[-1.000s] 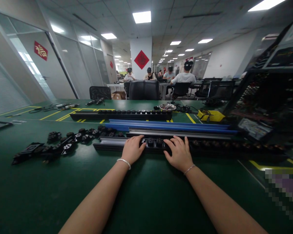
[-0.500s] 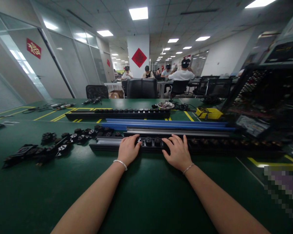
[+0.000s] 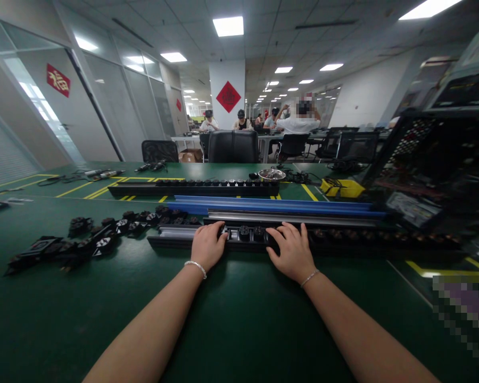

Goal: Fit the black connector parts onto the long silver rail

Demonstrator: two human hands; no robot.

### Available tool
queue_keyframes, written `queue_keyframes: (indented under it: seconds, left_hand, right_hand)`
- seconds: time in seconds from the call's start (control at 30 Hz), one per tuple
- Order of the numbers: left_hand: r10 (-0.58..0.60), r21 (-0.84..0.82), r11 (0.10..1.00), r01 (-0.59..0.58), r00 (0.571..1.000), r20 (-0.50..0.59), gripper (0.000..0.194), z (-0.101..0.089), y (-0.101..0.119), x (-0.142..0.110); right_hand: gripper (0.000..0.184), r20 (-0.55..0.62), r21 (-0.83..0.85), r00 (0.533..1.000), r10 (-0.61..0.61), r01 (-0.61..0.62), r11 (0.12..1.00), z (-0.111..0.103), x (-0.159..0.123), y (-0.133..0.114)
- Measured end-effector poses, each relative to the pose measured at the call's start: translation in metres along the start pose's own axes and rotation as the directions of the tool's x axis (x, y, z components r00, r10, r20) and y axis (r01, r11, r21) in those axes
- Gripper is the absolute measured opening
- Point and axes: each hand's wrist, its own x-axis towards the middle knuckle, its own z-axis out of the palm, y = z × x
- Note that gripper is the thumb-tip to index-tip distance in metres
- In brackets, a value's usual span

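A long black track rail (image 3: 175, 236) with a silvery inner channel lies across the green table in front of me. Round black socket modules (image 3: 244, 232) sit in it between my hands and further right. My left hand (image 3: 208, 246) is closed over the rail, thumb and fingers round a small dark module (image 3: 224, 231) that they mostly hide. My right hand (image 3: 292, 251) grips the rail from above, thumb at the near side and fingers spread across the top; they cover what lies beneath.
Loose black modules (image 3: 104, 242) lie left. Behind are a grey channel (image 3: 263, 217), a blue rail (image 3: 271, 203), another filled black rail (image 3: 135, 189), a metal bowl (image 3: 271, 174) and a yellow tray (image 3: 345, 188). A dark rack (image 3: 415, 149) stands right. Several people sit beyond.
My left hand has shifted slightly left along the rail, with the small dark module. My right hand keeps its place on the rail.
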Motion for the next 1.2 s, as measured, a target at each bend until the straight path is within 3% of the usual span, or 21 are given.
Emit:
queue_keyframes:
  seconds: [1.2]
  left_hand:
    - [-0.068, 0.007, 0.998, 0.068, 0.997, -0.021, 0.033, -0.006, -0.012, 0.001]
  right_hand:
    - [0.037, 0.022, 0.002, 1.000, 0.000, 0.000, 1.000, -0.001, 0.001, 0.002]
